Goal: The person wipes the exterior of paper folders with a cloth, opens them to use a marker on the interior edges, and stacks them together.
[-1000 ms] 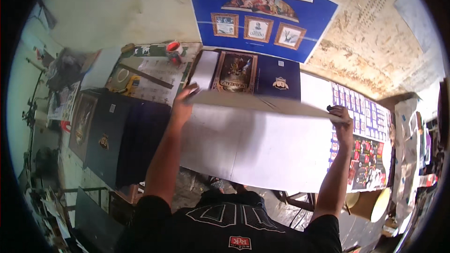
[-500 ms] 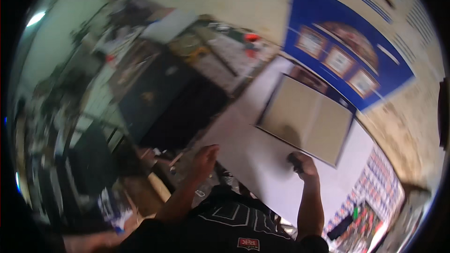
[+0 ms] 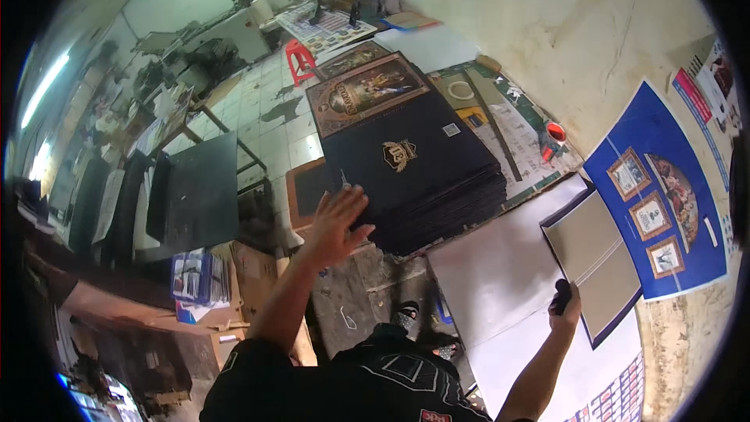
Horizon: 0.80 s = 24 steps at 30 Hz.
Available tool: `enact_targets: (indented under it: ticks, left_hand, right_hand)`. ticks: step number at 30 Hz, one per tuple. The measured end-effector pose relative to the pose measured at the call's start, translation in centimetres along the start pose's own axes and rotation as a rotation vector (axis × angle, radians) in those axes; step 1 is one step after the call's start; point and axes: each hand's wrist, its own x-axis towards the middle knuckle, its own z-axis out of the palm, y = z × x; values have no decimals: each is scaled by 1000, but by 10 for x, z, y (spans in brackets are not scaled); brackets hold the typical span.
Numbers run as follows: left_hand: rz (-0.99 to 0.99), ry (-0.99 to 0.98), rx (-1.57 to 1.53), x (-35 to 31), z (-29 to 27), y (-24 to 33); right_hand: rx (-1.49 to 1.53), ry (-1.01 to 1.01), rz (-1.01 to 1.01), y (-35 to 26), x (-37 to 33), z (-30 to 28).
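- Dark navy, flat printed covers (image 3: 422, 172), with a gold emblem and an ornate brown picture panel on top, form a stack on the person's left.
- Left hand (image 3: 336, 227): empty, palm down, fingers spread at the stack's near-left edge; whether the fingertips press on it cannot be told.
- Right hand (image 3: 569, 311): fingers curled around a small black object (image 3: 560, 297) of unclear kind, at the near edge of the board; contact with the board cannot be told.
- Beige, rectangular 2-panel board (image 3: 591, 242) with a dark navy border: flat on the smooth white sheet (image 3: 492, 266), just beside the blue rectangular poster (image 3: 668, 187) showing 3 framed pictures.
- Change: 1.0 s earlier, both hands held a beige panel raised over the white sheet; 0.5 s earlier, the board lay flat. Now the hands are well apart, and the view has turned leftward.
- Significance: the board appears to have been set down, leaving the left hand free; attention seems to have shifted to the stack.
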Motion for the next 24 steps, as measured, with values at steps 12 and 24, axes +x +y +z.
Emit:
enact_targets:
  ticks: [12,24]
  left_hand:
    - [557,155,-255,-47,34,74]
    - [825,43,-84,-71,75,122]
  right_hand:
    - [-589,-680,-255,89,-199,226]
    - [-829,-167,-148,30,-236,-152]
